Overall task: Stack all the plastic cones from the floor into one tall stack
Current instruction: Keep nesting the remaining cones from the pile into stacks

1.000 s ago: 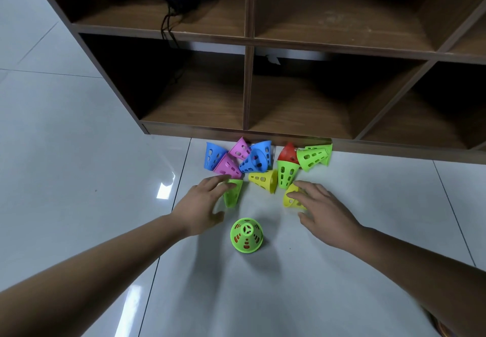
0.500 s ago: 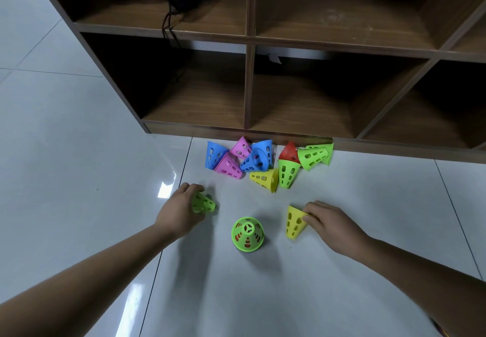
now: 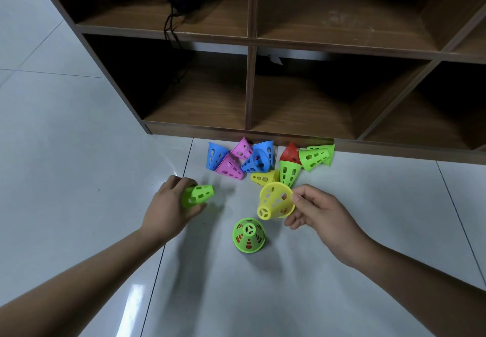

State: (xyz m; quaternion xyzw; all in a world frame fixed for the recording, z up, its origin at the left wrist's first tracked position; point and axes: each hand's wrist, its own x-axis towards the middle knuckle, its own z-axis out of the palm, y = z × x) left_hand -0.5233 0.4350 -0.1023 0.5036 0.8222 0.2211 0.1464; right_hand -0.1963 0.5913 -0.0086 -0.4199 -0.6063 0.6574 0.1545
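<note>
Upright green perforated plastic cone [image 3: 248, 235] on white tile floor [image 3: 79, 152], red visible through holes. Left hand [image 3: 168, 210] grips second green cone [image 3: 200, 194], narrow end pointing right. Right hand [image 3: 319, 214] pinches yellow perforated cone [image 3: 276, 201] by rim, just above upright one. Beyond: heap of blue, pink, yellow, green, red cones [image 3: 257, 163] against brown wooden shelf unit [image 3: 249, 86].

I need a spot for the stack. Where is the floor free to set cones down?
Bare floor lies nearer the person than the upright green cone. More is free left of the left hand and right of the right hand. Crowded: the cone pile against the shelf.
</note>
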